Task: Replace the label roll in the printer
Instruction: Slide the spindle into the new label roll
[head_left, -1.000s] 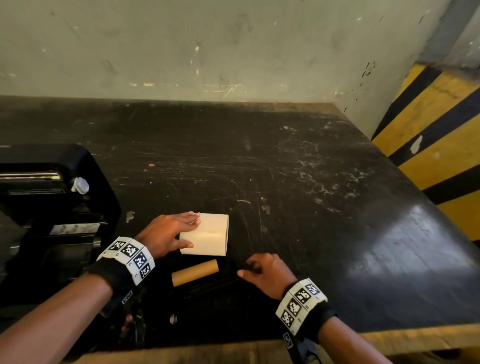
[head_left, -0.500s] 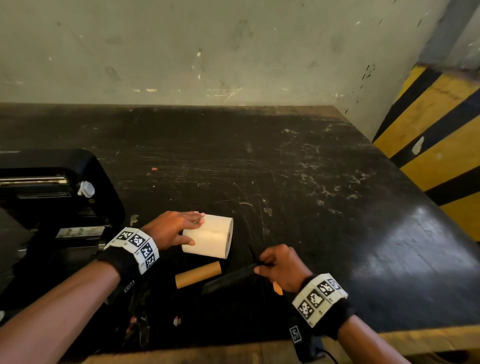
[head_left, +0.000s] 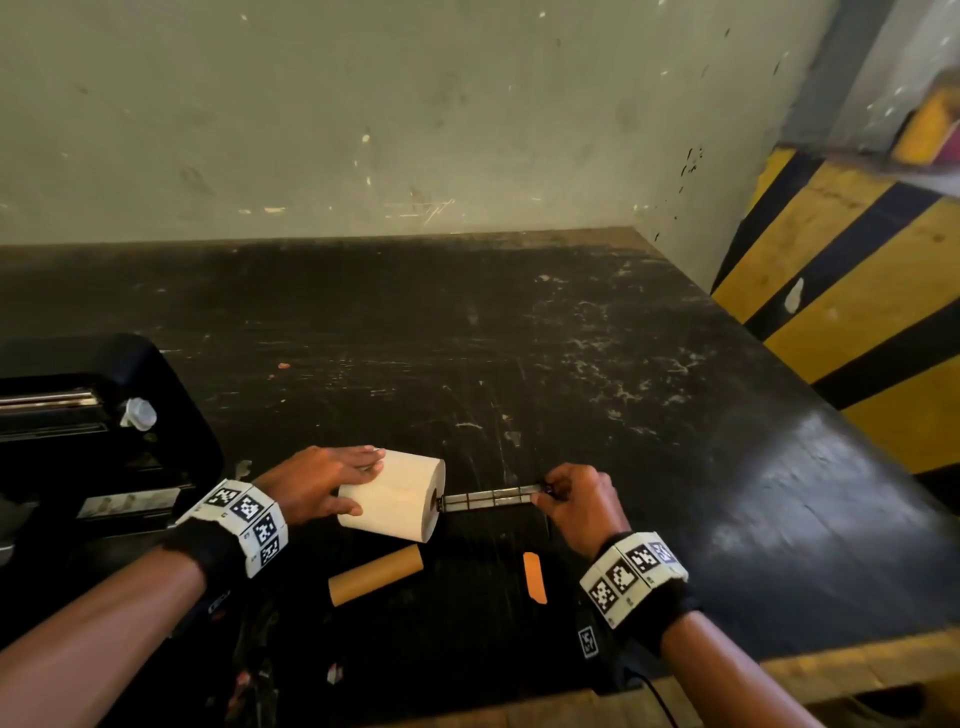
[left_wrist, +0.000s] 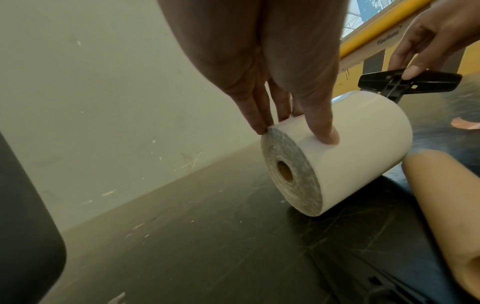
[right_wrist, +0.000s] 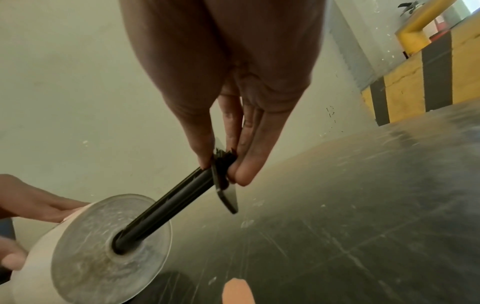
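A white label roll (head_left: 390, 497) (left_wrist: 345, 152) (right_wrist: 85, 253) lies on its side just above the black table, and my left hand (head_left: 317, 483) (left_wrist: 288, 123) grips it from above, thumb on the near side. My right hand (head_left: 576, 499) (right_wrist: 228, 164) pinches the flanged end of a black spindle (head_left: 491, 498) (right_wrist: 166, 205) (left_wrist: 407, 81). The spindle's tip sits inside the roll's core hole on the right face. The black printer (head_left: 93, 441) stands open at the left edge.
An empty brown cardboard core (head_left: 375, 574) (left_wrist: 446, 205) lies on the table (head_left: 571, 364) just in front of the roll. An orange tab (head_left: 535, 577) (right_wrist: 236, 292) lies near my right wrist. A wall runs behind, and a yellow-and-black barrier (head_left: 857, 322) stands at the right.
My left hand tipped the roll up and turned its core toward the right. My right hand picked up the black spindle from the table and brought its tip into the core.
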